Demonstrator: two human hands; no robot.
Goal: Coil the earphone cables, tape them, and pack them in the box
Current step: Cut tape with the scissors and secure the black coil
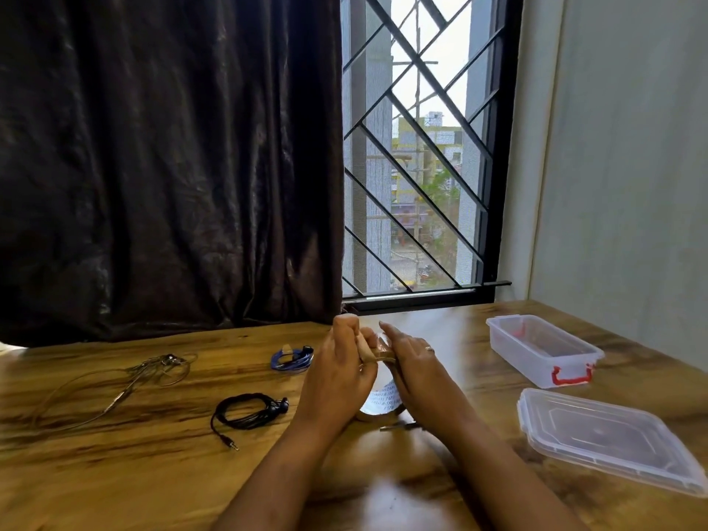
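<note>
Bench (153,473) of wood grain carries everything, and the roll (379,404) of tape stands on edge at its middle.

Right of the roll, the clear lid (605,442) lies flat, probably set aside so the box stays open for packing. Beyond the lid, further right of the roll, the clear box (528,367) with red latches sits open; no earphones show in it.

Far left of the roll, the grey earphones (153,369) sprawl loose and uncoiled, apparently waiting their turn.

Both hands meet on top of the roll. The left hand (337,381) has its grip clenched on the rim, thumb up, and the right hand (413,362) grasps the rim opposite. I judge they are picking at the tape end; the end itself is hidden.

Just left of the roll, the black earphones (249,410) lie coiled, plug trailing, seemingly next for tape. Behind and left of the roll, the blue earphones (293,360) lie coiled with a pale strip across them, likely tape.

Dark print lines the roll's inner core, too blurred to read. No brand shows.
</note>
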